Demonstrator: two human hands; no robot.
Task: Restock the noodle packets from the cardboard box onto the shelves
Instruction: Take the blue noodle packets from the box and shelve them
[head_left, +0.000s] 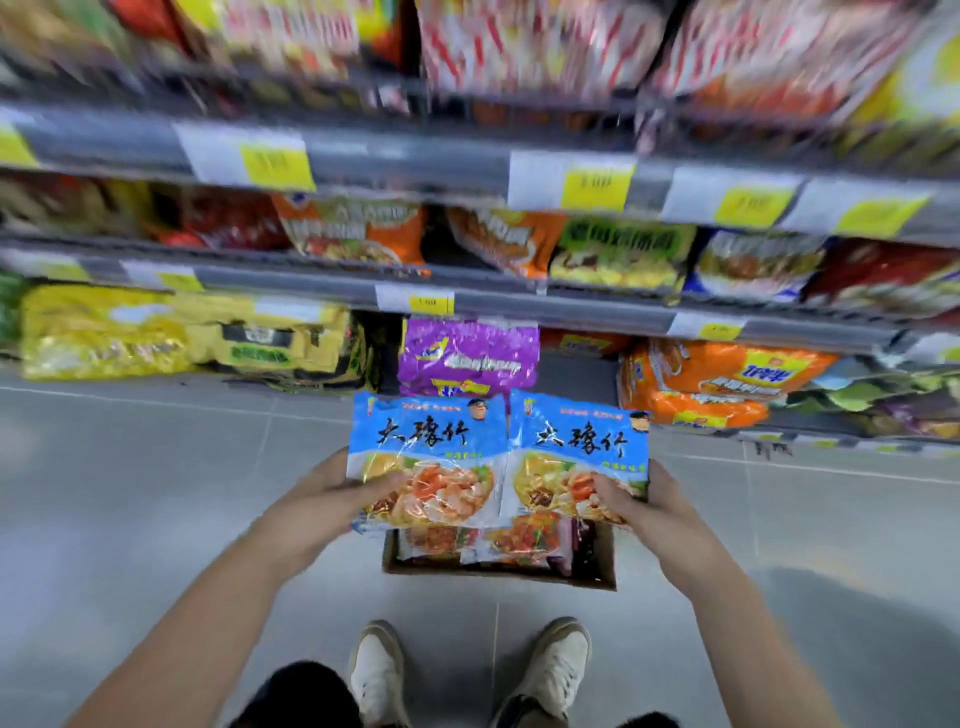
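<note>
Each hand pinches a blue packet: left hand (332, 499) on left packet (428, 457), right hand (641, 512) on right packet (579, 457). Below them, the box (498, 569) holds more; the shelves (519, 306) ahead await.

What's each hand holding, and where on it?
Left hand grips the left blue packet by its lower left edge; right hand grips the right blue packet by its lower right corner.
</note>
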